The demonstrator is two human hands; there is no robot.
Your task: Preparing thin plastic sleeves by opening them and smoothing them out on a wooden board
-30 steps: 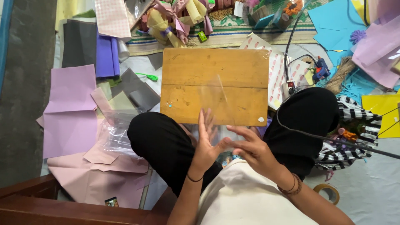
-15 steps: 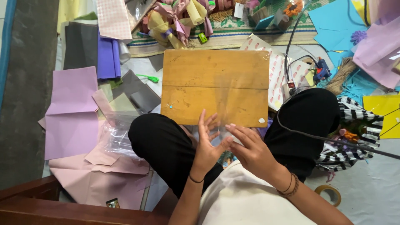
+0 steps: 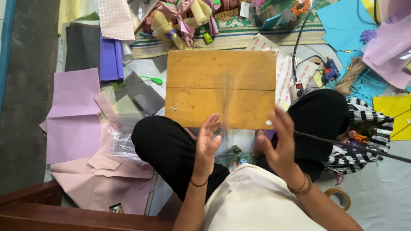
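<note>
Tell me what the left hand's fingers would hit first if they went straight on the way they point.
The left hand points its fingers up-frame, so they would probably meet the wooden board at its near edge. The clear plastic sheet may come first; depth is unclear.

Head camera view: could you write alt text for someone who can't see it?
Seated cross-legged on the floor, a person stretches a clear plastic sheet between the left hand and right hand, above a rectangular wooden board. Coloured craft papers lie scattered around.
</note>
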